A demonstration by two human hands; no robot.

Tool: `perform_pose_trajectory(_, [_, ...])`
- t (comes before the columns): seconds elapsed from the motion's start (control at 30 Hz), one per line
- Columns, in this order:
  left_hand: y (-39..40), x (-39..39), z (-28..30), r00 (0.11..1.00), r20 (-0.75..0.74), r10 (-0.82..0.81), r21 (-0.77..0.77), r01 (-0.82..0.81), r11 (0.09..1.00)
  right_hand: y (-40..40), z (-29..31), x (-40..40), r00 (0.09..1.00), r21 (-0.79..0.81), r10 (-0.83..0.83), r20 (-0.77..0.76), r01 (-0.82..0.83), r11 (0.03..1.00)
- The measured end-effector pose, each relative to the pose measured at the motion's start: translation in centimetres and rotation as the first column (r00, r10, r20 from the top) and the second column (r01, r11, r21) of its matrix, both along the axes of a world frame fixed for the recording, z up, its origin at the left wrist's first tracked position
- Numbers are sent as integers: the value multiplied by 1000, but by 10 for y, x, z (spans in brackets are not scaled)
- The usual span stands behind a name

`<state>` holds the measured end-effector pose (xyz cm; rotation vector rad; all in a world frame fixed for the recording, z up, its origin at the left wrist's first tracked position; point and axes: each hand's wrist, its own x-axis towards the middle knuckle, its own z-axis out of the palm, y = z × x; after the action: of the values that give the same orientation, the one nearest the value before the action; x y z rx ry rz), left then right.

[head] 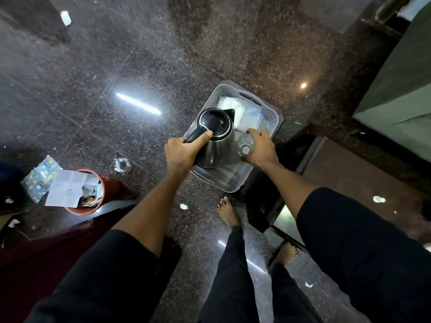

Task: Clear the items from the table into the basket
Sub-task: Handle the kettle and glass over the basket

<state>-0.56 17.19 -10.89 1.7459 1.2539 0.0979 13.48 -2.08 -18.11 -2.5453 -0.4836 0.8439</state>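
1. Dark speckled granite floor [144,66], polished enough to mirror a strip light and a round lamp, fills the view from above.
2. One grey perforated basket [271,113] sits on that floor, directly under both grips; pale packets lie in its far end.
3. One steel kettle [218,145] with a black lid and black handle hangs upright over the near half of the basket.
4. One clear plastic bottle [245,145], white cap up, stands in the basket just right of the kettle.
5. One red waste bin [109,186], stuffed with paper, stands well to the left of the left grip; a patterned packet leans beside it, and a crumpled clear wrapper lies on the floor between the bin and the basket.
6. Small white scraps dot the floor.
7. Left hand [180,155]: its grip is wrapped tight round the kettle handle, thumb laid forward along the top, forearm stretched out from a black sleeve.
8. Right hand [261,148]: fingers spread and curved round the bottle, palm down; how firmly this grip closes on it I cannot tell.
9. Two bare feet stand below the basket, and a dark low tabletop [300,145] edge lies just right of the right grip.
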Motion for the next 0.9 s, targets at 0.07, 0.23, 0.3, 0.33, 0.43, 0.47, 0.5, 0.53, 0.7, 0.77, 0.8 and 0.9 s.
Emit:
perform_pose_trajectory(0.07, [10, -5, -3, 1000, -13, 12, 2, -12, 1000, 3, -1, -3, 1000, -6, 10, -8, -10, 1000])
perform_pose_trajectory(0.23, [14, -12, -1, 999, 5, -37, 5, 37, 999, 11, -13, -7, 1000, -32, -15, 18, 15, 999])
perform_pose_trajectory(0.3, [12, -13, 7, 997, 4, -83, 54, 83, 995, 12, -17, -6, 1000, -36, -19, 21, 20, 999])
perform_pose_trajectory(0.33, [10, -13, 9, 995, 4, -105, 86, 104, 991, 12, -18, -5, 999, -19, -26, 23, 26, 999])
perform_pose_trajectory(0.43, [9, -13, 16, 991, 15, -136, 141, 133, 981, 13, -17, -4, 999, 56, -50, 10, 49, 997])
perform_pose_trajectory(0.47, [10, -13, 18, 990, 19, -142, 150, 138, 979, 14, -17, -4, 998, 79, -58, -3, 58, 995])
perform_pose_trajectory(0.5, [11, -14, 21, 989, 20, -148, 158, 143, 977, 14, -16, -5, 997, 99, -67, -24, 69, 993])
perform_pose_trajectory(0.53, [12, -14, 23, 987, 20, -159, 166, 153, 974, 15, -15, -5, 996, 116, -81, -45, 85, 990])
perform_pose_trajectory(0.7, [17, -14, 41, 969, -17, -247, 231, 244, 942, 19, -5, -9, 988, 156, -129, -82, 140, 978])
perform_pose_trajectory(0.77, [21, -13, 49, 967, -22, -255, 239, 253, 937, 19, 1, -9, 988, 189, -122, -94, 138, 972])
perform_pose_trajectory(0.8, [24, -13, 53, 967, -23, -253, 233, 251, 940, 19, 4, -10, 988, 205, -118, -98, 136, 969])
perform_pose_trajectory(0.9, [34, -14, 65, 961, -60, -269, 239, 276, 931, 18, 16, -12, 989, 271, -114, -96, 136, 953])
